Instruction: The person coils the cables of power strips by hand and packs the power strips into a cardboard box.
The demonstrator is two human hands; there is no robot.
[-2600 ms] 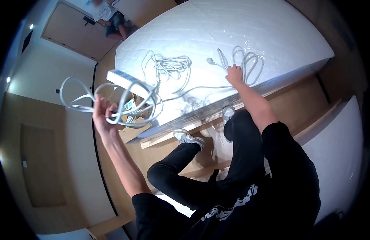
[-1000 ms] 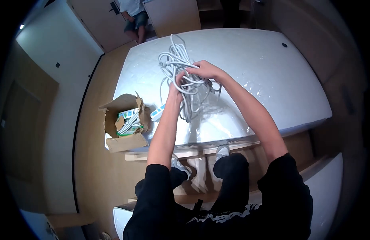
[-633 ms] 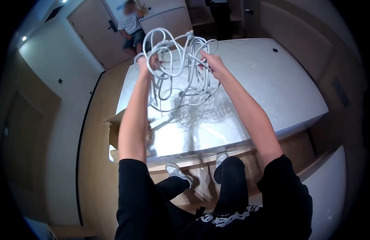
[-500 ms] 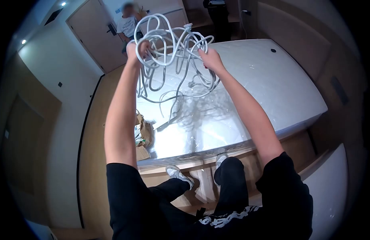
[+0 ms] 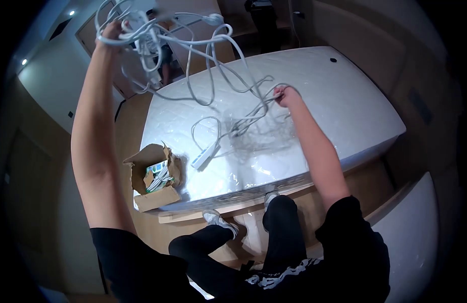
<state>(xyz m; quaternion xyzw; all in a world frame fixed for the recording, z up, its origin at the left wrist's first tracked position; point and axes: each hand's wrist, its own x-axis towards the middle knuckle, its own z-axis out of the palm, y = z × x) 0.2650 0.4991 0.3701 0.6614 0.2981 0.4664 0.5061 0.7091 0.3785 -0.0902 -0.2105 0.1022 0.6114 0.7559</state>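
My left hand is raised at the upper left, closed round loops of a white cable. The cable hangs in loose, tangled loops between both hands, with a plug near the top. My right hand grips another part of the cable above the mattress, its fingers closed. Below the loops, a white power strip lies on the plastic-wrapped mattress, with a cable curving up from it.
An open cardboard box with packaged cables inside sits at the mattress's near left corner. Behind the mattress, a person is partly hidden by the cable, and another person in dark clothes stands farther right. A second wrapped mattress is at the lower right.
My left hand has moved up and left with its loops, while my right hand has shifted slightly right and down. The cable between them is spread wider, and the box and power strip show more fully.
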